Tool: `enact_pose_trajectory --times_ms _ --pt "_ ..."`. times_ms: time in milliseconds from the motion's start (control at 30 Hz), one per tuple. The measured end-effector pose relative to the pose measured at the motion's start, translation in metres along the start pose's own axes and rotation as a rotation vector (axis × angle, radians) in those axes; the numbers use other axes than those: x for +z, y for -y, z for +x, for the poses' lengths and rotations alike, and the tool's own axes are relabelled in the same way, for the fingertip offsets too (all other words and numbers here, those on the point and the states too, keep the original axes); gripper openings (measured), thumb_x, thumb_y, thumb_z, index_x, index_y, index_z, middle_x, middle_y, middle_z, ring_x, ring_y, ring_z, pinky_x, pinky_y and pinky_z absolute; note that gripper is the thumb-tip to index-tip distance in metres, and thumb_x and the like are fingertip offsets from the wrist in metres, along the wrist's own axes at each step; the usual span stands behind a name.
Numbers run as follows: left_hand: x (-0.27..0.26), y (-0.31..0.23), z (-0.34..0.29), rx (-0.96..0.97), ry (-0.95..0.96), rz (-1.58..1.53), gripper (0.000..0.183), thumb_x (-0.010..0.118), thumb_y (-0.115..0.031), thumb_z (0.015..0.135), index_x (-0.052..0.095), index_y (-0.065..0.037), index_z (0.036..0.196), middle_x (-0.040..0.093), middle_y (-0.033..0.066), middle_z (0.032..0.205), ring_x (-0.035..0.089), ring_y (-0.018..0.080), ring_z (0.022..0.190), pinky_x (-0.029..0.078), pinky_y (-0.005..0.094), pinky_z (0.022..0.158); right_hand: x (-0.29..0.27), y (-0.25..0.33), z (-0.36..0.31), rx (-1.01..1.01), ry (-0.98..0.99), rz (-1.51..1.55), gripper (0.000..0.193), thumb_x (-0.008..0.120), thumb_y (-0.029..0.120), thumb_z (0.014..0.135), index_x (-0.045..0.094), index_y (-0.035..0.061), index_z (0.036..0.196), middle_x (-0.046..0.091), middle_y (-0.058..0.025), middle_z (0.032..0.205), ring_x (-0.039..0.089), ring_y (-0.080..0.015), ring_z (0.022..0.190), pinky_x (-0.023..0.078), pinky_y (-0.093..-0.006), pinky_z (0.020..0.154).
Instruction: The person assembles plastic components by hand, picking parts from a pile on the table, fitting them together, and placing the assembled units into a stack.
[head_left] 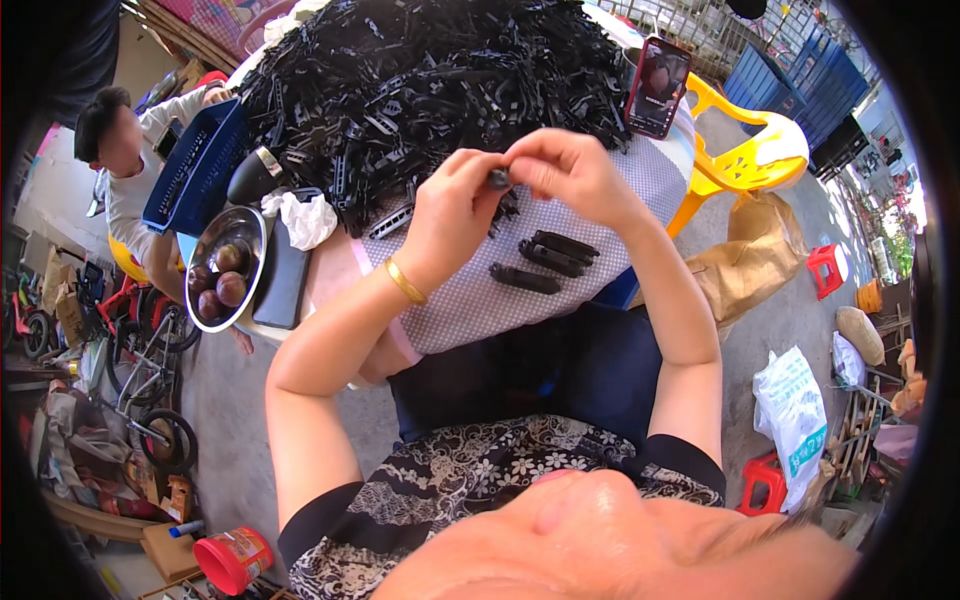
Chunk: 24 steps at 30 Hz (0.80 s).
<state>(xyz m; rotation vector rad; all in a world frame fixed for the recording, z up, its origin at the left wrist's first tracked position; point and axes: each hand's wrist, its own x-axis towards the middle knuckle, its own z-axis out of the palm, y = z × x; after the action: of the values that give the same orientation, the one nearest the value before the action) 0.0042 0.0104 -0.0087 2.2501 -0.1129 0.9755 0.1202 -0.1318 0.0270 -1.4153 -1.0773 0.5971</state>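
Note:
My left hand [450, 210], below a gold bangle [405, 281], pinches a small black plastic part [498, 178] near the front edge of a large heap. The fingertips of my right hand [572, 178] close on the same part from the other side, hiding much of it. Just beyond both hands rises the heap of loose black plastic parts [430, 75]. Several long black assembled pieces [557, 254] lie close together on the dotted tablecloth [450, 325], nearer to me. One more black piece [525, 278] rests slightly apart, to their left.
At the table's left are a steel bowl [205, 318] of round dark-red fruits, a dark flat case [284, 283], crumpled tissue [303, 220] and a blue basket [196, 165], with another person [135, 185] beside it. A phone [657, 88] stands upright at right, before a yellow chair [745, 150].

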Motion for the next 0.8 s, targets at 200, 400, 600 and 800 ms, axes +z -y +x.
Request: enact_pose_trajectory --times_ms 200,400,600,800 --pt "-0.007 -0.004 0.009 -0.52 0.02 -0.541 0.038 0.065 -0.007 0.084 0.05 -0.001 0.118 0.062 0.0096 0.08 0.064 0.013 0.07 0.053 0.0232 0.063 -0.028 -0.054 0.004 -0.248 -0.107 -0.946 0.021 0.069 0.007 0.07 0.063 0.0013 0.09 0.063 -0.0125 0.088 0.061 -0.0263 0.086 0.049 -0.0321 0.077" --pt "-0.01 0.0 0.01 -0.667 0.066 -0.698 0.029 0.066 -0.011 0.085 0.053 0.001 0.108 0.06 0.0076 0.084 0.065 0.0141 0.074 0.055 0.025 0.067 -0.027 -0.049 0.001 -0.133 -0.021 -1.036 0.023 0.07 0.016 0.071 0.064 0.0025 0.089 0.064 -0.0114 0.088 0.061 -0.0286 0.088 0.049 -0.0357 0.077" --pt "-0.01 0.001 0.009 -0.776 0.182 -0.862 0.021 0.064 -0.012 0.087 0.057 0.003 0.099 0.06 0.0092 0.092 0.066 0.0181 0.082 0.056 0.0268 0.074 -0.048 -0.031 -0.016 0.098 0.064 -1.138 0.027 0.066 0.018 0.075 0.064 0.0012 0.095 0.065 -0.0116 0.089 0.063 -0.027 0.083 0.05 -0.0358 0.075" --pt "-0.002 0.003 0.004 -0.889 0.2 -1.158 0.033 0.053 -0.022 0.094 0.056 0.006 0.111 0.062 0.0164 0.106 0.064 0.0264 0.097 0.053 0.0299 0.085 -0.046 -0.021 -0.027 0.073 -0.089 -0.158 0.04 0.068 0.002 0.077 0.055 0.0017 0.114 0.061 -0.004 0.086 0.059 -0.0099 0.081 0.049 -0.0239 0.072"
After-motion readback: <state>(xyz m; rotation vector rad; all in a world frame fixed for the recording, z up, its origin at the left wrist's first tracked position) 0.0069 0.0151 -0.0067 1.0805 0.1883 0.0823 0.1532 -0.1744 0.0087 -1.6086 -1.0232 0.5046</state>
